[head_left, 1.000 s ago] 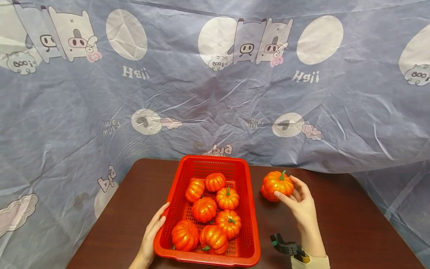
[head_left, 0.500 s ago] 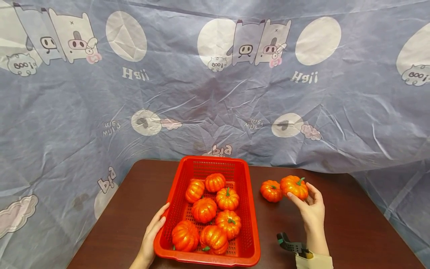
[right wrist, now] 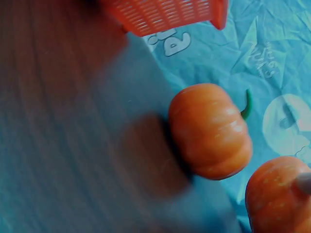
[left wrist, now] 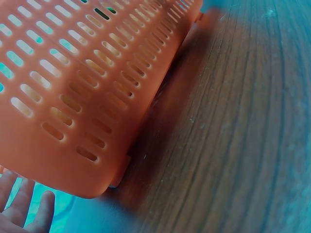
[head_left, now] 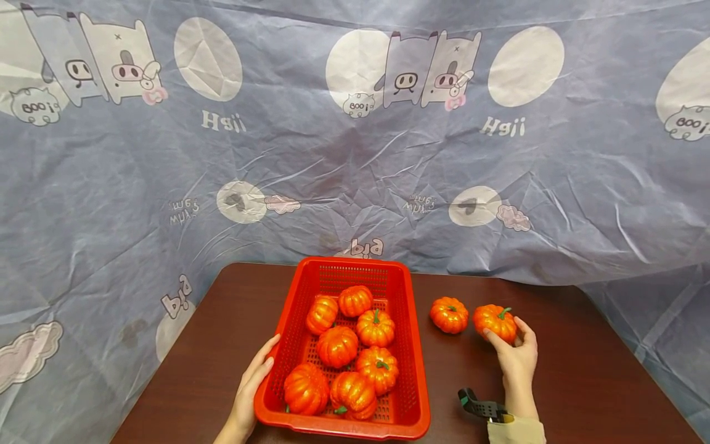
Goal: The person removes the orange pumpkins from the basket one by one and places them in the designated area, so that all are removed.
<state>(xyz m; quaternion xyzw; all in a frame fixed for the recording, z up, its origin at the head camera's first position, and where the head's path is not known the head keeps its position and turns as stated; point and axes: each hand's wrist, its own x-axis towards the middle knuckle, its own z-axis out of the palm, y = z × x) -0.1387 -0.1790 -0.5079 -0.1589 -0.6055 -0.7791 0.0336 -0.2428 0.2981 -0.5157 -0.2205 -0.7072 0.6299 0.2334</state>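
My right hand (head_left: 518,361) holds a small orange pumpkin (head_left: 490,322) with a green stem, thumb on its near side and fingers behind. The right wrist view shows part of this pumpkin (right wrist: 272,201) at the lower right edge, with a fingertip on it. Just left of it, a second pumpkin (head_left: 447,316) sits on the table. My left hand (head_left: 246,388) rests against the left side of a red plastic basket (head_left: 344,424), fingers extended at the rim. Several orange pumpkins (head_left: 337,346) lie inside the basket.
The dark brown wooden table (head_left: 577,370) runs back to a grey-blue printed cloth (head_left: 355,154) hanging behind and at both sides. A black wrist mount (head_left: 481,407) sticks out leftward from my right wrist, above a cream sleeve (head_left: 516,430).
My right hand has carried its pumpkin rightward, away from the second pumpkin it partly covered, then lower toward the table. The left hand and basket have stayed put.
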